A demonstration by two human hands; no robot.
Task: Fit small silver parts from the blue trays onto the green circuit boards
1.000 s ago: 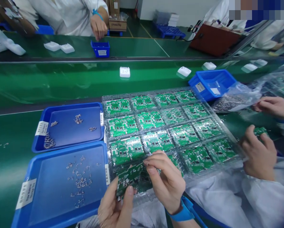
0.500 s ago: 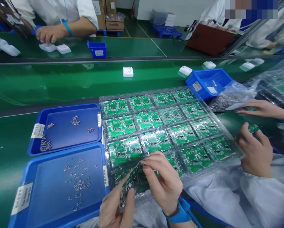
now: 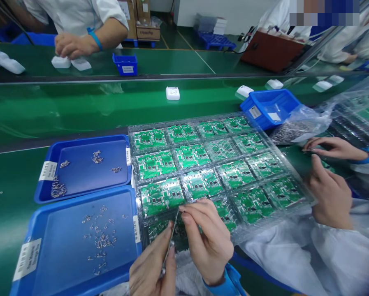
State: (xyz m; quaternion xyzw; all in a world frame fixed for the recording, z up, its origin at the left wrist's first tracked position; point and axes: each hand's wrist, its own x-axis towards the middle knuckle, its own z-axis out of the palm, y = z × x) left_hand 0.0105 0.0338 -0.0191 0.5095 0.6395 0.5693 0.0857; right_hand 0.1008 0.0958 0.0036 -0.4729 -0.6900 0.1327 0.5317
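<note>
My left hand (image 3: pixel 153 267) and my right hand (image 3: pixel 205 238) both pinch one green circuit board (image 3: pixel 171 236), now turned edge-on toward me over the near edge of a clear plastic tray (image 3: pixel 295 174). The tray holds several green circuit boards (image 3: pixel 159 163) in pockets. My right fingertips grip the board's upper edge; my left thumb and fingers hold its lower end. A blue wristband (image 3: pixel 226 279) shows on my right wrist. Left of my hands lie two blue trays (image 3: pixel 48 255) (image 3: pixel 79 172) with several small metal parts (image 3: pixel 102 238).
A co-worker's hands (image 3: pixel 329 193) work at the right beside a clear bag (image 3: pixel 298 125) and a blue bin (image 3: pixel 270 107). White housings (image 3: pixel 172 93) ride the green conveyor (image 3: pixel 63 107). Another person's hands (image 3: pixel 71 45) handle white pieces across the belt near a small blue bin (image 3: pixel 124 63).
I have rotated the board from nearly flat to edge-on. The person across the belt moved their hand from the small blue bin to the white pieces. The housing on the belt drifted right.
</note>
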